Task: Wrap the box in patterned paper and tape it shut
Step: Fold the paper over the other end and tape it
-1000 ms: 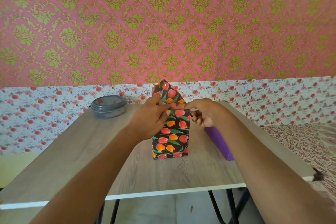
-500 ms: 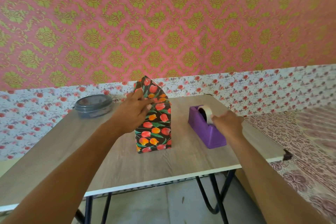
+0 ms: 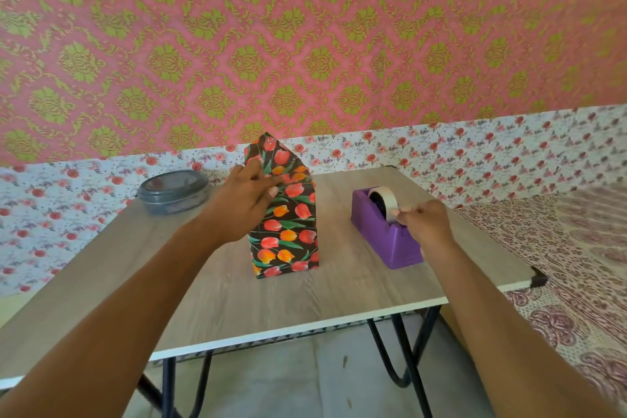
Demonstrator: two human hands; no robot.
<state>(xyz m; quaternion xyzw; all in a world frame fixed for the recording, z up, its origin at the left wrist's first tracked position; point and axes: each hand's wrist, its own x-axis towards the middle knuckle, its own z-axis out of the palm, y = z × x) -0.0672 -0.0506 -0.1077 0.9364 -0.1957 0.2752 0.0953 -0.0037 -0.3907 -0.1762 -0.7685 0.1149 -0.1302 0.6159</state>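
The box (image 3: 286,234) stands upright mid-table, covered in dark paper with red and orange tulips. A pointed paper flap (image 3: 271,151) sticks up at its top. My left hand (image 3: 242,200) presses the folded paper against the box's upper left side, fingers laid over it. To the right sits a purple tape dispenser (image 3: 386,241) holding a roll of pale tape (image 3: 385,198). My right hand (image 3: 424,224) is at the dispenser's near end, fingertips pinching the tape end by the roll.
The wooden table (image 3: 237,302) has black hairpin legs, and its right front corner (image 3: 537,280) is close. A grey lidded round container (image 3: 173,192) sits back left. A patterned cloth surface (image 3: 576,248) lies to the right. Patterned walls stand behind.
My right hand left the box top, reached the dispenser to the right and now pinches the tape end. My left hand stayed pressed on the box. The view shifted left.
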